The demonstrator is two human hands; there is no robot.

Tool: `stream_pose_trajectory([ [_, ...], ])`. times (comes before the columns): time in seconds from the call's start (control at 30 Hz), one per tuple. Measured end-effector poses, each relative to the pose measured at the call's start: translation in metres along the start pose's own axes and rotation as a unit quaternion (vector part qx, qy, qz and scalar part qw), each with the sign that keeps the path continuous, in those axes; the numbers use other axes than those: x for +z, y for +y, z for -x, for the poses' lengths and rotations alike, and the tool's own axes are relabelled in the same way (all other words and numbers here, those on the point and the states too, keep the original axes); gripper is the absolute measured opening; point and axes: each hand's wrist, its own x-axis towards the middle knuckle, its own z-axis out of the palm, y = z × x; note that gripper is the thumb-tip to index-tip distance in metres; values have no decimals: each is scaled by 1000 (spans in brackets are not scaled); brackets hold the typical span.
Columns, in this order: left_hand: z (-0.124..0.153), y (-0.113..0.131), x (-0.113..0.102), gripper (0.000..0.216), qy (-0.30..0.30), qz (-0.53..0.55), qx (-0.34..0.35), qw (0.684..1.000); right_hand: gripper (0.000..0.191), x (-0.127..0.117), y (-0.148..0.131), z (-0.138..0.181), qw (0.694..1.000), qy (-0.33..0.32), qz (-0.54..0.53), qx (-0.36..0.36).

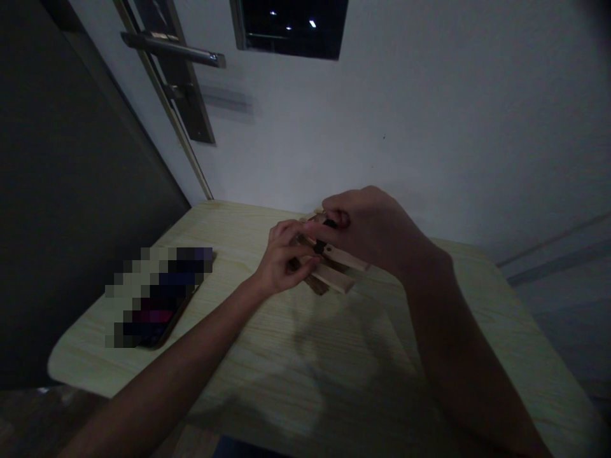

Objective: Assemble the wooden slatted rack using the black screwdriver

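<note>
A small wooden assembly of pale flat slats with dark fittings is at the table's far side. My left hand grips it from the left, its thumb along the near slat and its fingers bent over the top. From the right, my right hand reaches over the same assembly with thumb and fingers pinched together by a small black part. What lies inside that pinch is hidden. Much of the assembly's far side is covered by my hands.
The assembly is over a pale wood-grain table, which stands against a white door. A metal door handle sticks out at upper left. On the table's left lies a dark, phone-like slab, partly pixelated.
</note>
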Motion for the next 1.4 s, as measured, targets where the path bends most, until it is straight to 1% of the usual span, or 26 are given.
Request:
stream_pose_trajectory([
  [0.07, 0, -1, -1, 16, -6, 5, -1, 1000, 27, -2, -1, 0, 999, -14, -42, -5],
  [0.13, 1, -2, -1, 15, -4, 8, 4, 1000, 18, -6, 0, 0, 995, -32, -95, -31],
  [0.23, 1, -3, 0, 16, 1, 3, 10, 1000, 13, -11, 3, -1, 985, -56, -138, -82],
  [0.33, 1, -3, 0, 16, -2, 0, 18, 1000, 14, -15, 3, -2, 978, -77, -163, -106],
  [0.43, 1, -2, -1, 15, -1, 2, 33, 999, 14, -16, 2, -1, 977, -73, -175, -95],
  [0.57, 1, -1, -2, 16, -10, -5, 28, 1000, 5, -15, 1, 0, 986, -47, -155, -49],
  [0.6, 1, -1, -2, 16, -12, -5, 27, 1000, 6, -14, 1, 1, 988, -37, -141, -40],
  [0.73, 0, -1, -1, 15, -2, -2, 28, 1000, 24, -8, 2, 0, 997, 12, -73, -19],
  [0.8, 0, -1, 0, 14, -1, -3, 17, 1000, 29, -5, 2, -1, 998, 18, -59, -15],
  [0.9, 0, -1, 0, 15, -2, 3, 9, 1000, 30, -5, -1, -1, 998, 5, -65, -8],
  [0.97, 0, 0, -1, 14, 3, 10, 14, 1000, 22, -7, -2, -1, 997, -5, -80, -15],
  [1.03, 0, -1, -1, 14, 7, 15, 14, 1000, 13, -11, -3, -1, 993, -20, -110, -45],
  [1.1, 0, -1, -1, 16, 5, 16, 8, 1000, 10, -15, -2, -1, 985, -46, -150, -79],
  [1.2, 0, -2, -2, 17, -10, 13, 5, 1000, 18, -17, 0, 0, 973, -77, -198, -86],
  [1.3, -1, -1, -3, 19, -13, 19, 16, 1000, 25, -16, 1, -1, 976, -65, -191, -78],
  [1.4, -1, 0, -5, 23, -3, 25, 12, 1000, 26, -13, 1, -2, 981, -51, -169, -84],
])
